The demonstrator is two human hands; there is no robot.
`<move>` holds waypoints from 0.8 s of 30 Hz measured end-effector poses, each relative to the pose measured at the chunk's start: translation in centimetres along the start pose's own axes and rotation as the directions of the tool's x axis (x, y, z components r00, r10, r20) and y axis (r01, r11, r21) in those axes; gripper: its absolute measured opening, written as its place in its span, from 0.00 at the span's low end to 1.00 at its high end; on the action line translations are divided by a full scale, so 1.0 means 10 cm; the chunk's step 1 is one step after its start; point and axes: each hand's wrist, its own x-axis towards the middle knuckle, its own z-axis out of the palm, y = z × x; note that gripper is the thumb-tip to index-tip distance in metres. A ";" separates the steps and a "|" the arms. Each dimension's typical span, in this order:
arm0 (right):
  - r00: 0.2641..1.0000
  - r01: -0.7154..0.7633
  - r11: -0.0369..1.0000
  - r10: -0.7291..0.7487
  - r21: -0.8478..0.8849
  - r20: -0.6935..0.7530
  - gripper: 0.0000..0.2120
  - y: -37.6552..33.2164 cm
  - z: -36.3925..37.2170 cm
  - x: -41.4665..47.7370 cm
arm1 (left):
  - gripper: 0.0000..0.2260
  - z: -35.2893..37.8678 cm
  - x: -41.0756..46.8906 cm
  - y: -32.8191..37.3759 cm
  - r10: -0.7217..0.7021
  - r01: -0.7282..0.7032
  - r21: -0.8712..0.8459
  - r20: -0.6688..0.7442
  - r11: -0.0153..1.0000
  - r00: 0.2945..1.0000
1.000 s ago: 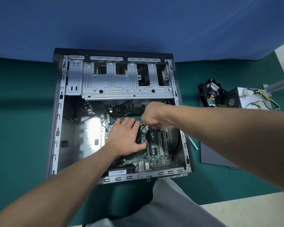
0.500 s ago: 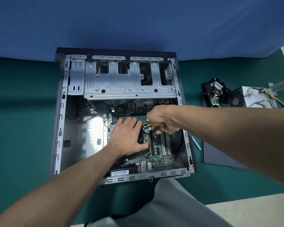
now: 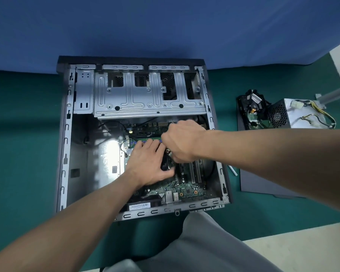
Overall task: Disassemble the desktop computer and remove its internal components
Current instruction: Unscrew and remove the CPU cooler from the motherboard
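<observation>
The open desktop case lies on green cloth, with its green motherboard in the lower right part. My left hand rests flat on the board with straight fingers, just below the memory sticks; its thumb lies beside a black part. My right hand is curled into a fist just right of the left fingers. It grips a small tool, seemingly a screwdriver, of which only a brownish bit shows under the fist. What the tip touches is hidden.
A metal drive cage spans the case's far end. To the right on the cloth lie a black cooler fan, a power supply with loose cables, the grey side panel and a white strip. My grey-trousered knee is in front.
My right fist has shifted slightly over the board while keeping its grip. My left hand stays flat in the same spot. The view has swung a little.
</observation>
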 end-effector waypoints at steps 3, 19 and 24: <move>0.922 -0.380 0.768 0.362 0.515 0.139 0.09 -0.01 -0.01 0.07 | 0.35 -0.01 0.00 0.00 0.009 -0.009 0.018 -0.008 1.000 1.000; 0.951 0.303 0.862 -0.300 -0.406 0.072 0.10 -0.06 -0.05 0.06 | 0.35 0.01 0.01 0.01 -0.019 0.019 0.003 0.031 1.000 0.999; 0.927 -0.361 0.773 0.360 0.522 0.108 0.12 -0.03 -0.07 0.18 | 0.36 -0.03 0.00 0.01 0.002 -0.001 0.027 -0.009 1.000 1.000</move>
